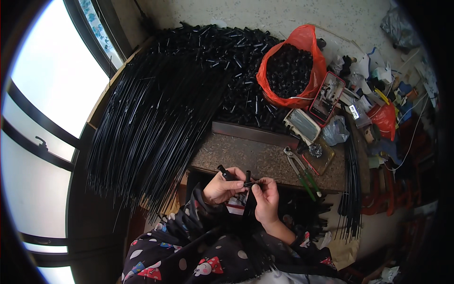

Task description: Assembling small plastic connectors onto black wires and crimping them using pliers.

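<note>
Above the near edge of the table, in front of my body, both my hands meet. My left hand point(221, 189) is closed around a black tubular part point(225, 172), whose end sticks up past the fingers. A second small black tube point(248, 177) stands upright at its thumb and fingertips. My right hand point(267, 198) pinches a thin, dark, ridged piece point(257, 181) right beside that tube; its exact kind is too small to tell. Close to the right hand, pliers point(302, 174) with green handles lie on the brown table point(236, 154).
Long thin black rods point(151, 118) cover the table's left side and overhang its edge. Black tubular parts point(213, 42) are heaped behind a dark metal bar point(255, 134). A red plastic bag point(261, 78) holds small black pieces. A phone point(327, 98) leans beside it. More rods point(351, 184) hang at right.
</note>
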`<state>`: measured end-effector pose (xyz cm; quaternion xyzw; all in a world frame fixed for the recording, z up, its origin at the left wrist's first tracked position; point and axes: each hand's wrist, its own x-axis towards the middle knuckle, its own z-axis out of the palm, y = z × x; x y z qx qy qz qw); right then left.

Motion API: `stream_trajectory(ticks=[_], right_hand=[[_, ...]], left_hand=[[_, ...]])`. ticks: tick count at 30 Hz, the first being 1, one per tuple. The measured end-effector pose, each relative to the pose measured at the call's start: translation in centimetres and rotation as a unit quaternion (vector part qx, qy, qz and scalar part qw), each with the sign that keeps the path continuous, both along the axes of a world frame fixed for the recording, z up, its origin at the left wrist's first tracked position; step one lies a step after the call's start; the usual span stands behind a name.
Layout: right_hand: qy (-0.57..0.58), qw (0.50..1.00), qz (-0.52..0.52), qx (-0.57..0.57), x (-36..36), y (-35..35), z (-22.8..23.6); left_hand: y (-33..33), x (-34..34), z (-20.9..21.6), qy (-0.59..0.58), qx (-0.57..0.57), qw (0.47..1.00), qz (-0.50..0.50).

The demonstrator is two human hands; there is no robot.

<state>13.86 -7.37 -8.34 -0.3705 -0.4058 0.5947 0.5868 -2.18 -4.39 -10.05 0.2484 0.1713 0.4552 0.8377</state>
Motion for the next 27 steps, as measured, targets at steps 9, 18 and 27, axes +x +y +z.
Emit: stream_trajectory(ticks=[9,18,27], right_hand=[[0.017,1.000,0.017,-0.010,0.0,0.2,0.2],[0.017,1.000,0.011,-0.021,0.2,0.3,0.1],[0.023,1.000,0.019,-0.009,-0.1,0.1,0.0]], left_hand=[[-0.2,0.8,1.1,-0.006,-0.030,0.999,0.038],[-0.2,0.7,0.6,-0.020,-0.008,0.999,0.039],[-0.6,0.9,0.6,0.000,-0.029,0.997,0.071]])
